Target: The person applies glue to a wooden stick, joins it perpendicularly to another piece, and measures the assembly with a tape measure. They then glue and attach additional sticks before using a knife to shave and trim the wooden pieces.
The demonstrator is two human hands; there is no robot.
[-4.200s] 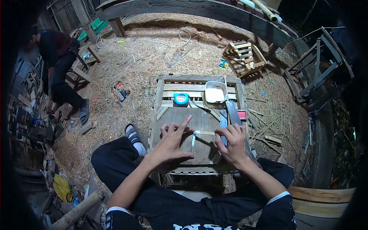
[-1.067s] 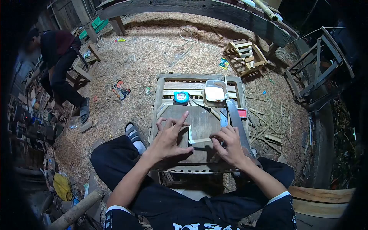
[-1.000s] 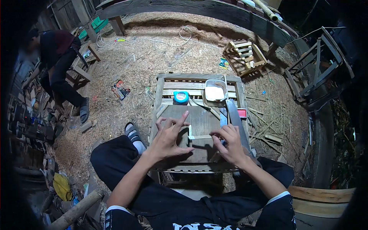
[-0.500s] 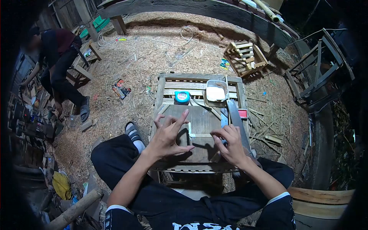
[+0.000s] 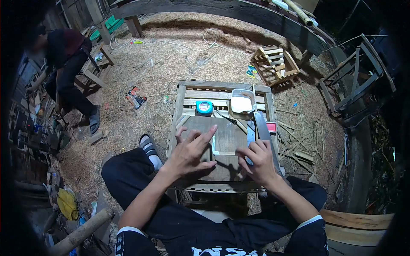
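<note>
The left hand [image 5: 188,152] is open, thumb and forefinger spread wide beside the L-shaped strip [image 5: 224,152]. The right hand [image 5: 259,161] has curled fingers at its end; I cannot tell whether they grip.

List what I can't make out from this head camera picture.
All in the head view:
Whether the right hand touches the thin strip: too small.
Part of the board: hidden by the left hand.
Print on the tape measure: too small.
Shirt lettering: cut off by the bottom edge.
What the co-worker handles: too dim.
</note>
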